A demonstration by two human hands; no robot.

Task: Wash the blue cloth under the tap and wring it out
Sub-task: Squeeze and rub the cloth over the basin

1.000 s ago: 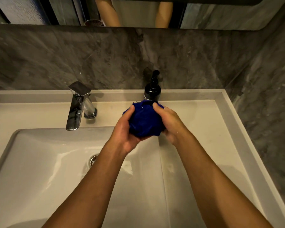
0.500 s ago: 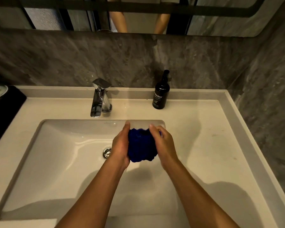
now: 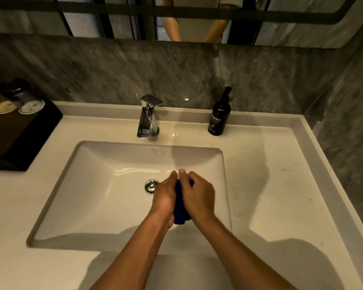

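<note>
A: What's over the white basin [image 3: 88, 185], left to right?
B: Left hand [image 3: 165, 197], then the blue cloth [image 3: 179, 208], then right hand [image 3: 199, 195]. Each grip is closed on the cloth, pressed into a tight roll between the palms, right of the drain [image 3: 152, 186]
A: How should it be wrung?
B: I'd twist the hands opposite ways, low over the basin. The chrome tap [image 3: 148, 118] shows no water; the cloth looks soft and wadded

Blue cloth [image 3: 179, 204], earlier a loose ball cupped between open palms, now squeezed to a narrow strip. Left hand [image 3: 165, 197] and right hand [image 3: 198, 197] pressed together around it. Carried from near the soap bottle [image 3: 219, 114] toward 6 o'clock, over the basin [image 3: 92, 185], right of the drain [image 3: 152, 186].
</note>
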